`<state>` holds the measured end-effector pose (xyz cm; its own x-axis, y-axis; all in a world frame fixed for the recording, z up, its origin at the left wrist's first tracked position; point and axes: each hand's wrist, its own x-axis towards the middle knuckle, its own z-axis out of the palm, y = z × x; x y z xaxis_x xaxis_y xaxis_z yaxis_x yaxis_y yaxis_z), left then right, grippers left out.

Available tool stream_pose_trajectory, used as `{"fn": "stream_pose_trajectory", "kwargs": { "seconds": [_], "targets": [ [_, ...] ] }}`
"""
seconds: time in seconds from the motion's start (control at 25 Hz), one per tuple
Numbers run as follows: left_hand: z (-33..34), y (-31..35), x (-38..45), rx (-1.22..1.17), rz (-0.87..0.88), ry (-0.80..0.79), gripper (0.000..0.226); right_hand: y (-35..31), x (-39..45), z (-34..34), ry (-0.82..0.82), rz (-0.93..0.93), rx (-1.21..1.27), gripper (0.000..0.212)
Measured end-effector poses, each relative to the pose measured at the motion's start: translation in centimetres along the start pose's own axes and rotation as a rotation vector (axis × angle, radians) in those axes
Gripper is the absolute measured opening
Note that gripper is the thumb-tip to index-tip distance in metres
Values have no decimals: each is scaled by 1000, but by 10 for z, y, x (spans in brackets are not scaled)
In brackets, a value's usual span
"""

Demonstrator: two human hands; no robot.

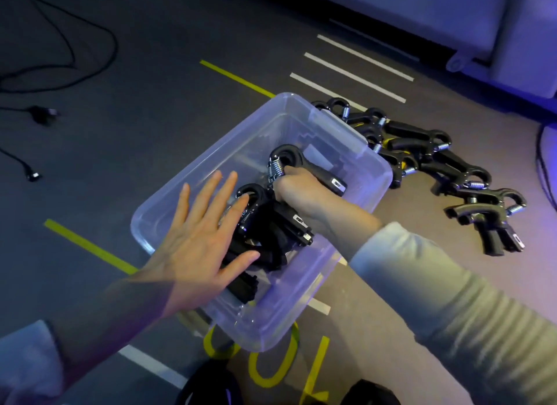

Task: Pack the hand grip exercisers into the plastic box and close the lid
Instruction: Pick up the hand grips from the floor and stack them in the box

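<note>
A clear plastic box (304, 302) stands open on the floor in the middle of the head view. Inside it lie several black hand grip exercisers (283, 223) with metal springs. My right hand (301, 193) reaches into the box and grips one black exerciser (289, 159) by its handles, near the spring. My left hand (199, 236) is spread flat with straight fingers over the box's left side, fingertips touching the packed exercisers. A row of several more exercisers (437, 160) lies on the floor to the right of the box. No lid is in sight.
Black cables (60, 43) and plugs lie on the dark floor at the far left. Yellow and white tape lines (355, 70) mark the floor around the box. A pale cabinet on a caster (458, 62) stands at the upper right. Dark objects sit at the bottom edge.
</note>
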<state>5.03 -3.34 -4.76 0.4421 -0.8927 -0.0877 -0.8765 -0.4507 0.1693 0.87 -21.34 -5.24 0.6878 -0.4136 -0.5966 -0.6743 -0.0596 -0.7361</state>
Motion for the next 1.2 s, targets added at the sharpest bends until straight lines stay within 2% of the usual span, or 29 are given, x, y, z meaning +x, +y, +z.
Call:
{"fn": "stream_pose_trajectory", "kwargs": {
  "seconds": [0.04,0.08,0.16,0.2,0.28,0.4,0.48,0.52,0.64,0.72,1.08,1.2],
  "targets": [
    [1,0,0,14,0,4,82,2,7,-1,-14,20,-23,10],
    [1,1,0,25,-2,7,83,0,14,-2,-22,54,-70,20],
    [0,3,0,22,-6,12,83,-5,22,1,-56,165,-214,65],
    [0,3,-1,10,-6,14,83,-10,23,5,-62,203,-269,78],
    [0,3,-2,-4,-5,14,82,-11,20,11,-95,171,-406,88],
    [0,3,-3,-20,-8,22,81,2,7,15,-37,-20,-797,93],
    [0,3,-3,-18,-8,20,79,9,6,14,40,-161,-980,94],
    [1,3,-3,-11,-8,20,79,13,7,12,22,-190,-1032,94],
    [2,2,-3,6,-6,23,79,24,14,3,-176,-95,-1039,94],
    [2,2,-3,11,-5,22,78,29,23,-4,-249,-58,-1062,94],
    [2,2,-3,54,2,2,76,27,53,-20,-211,-91,-1094,93],
    [-1,6,2,83,39,12,79,21,38,-32,-177,-179,-845,87]
  ]
}}
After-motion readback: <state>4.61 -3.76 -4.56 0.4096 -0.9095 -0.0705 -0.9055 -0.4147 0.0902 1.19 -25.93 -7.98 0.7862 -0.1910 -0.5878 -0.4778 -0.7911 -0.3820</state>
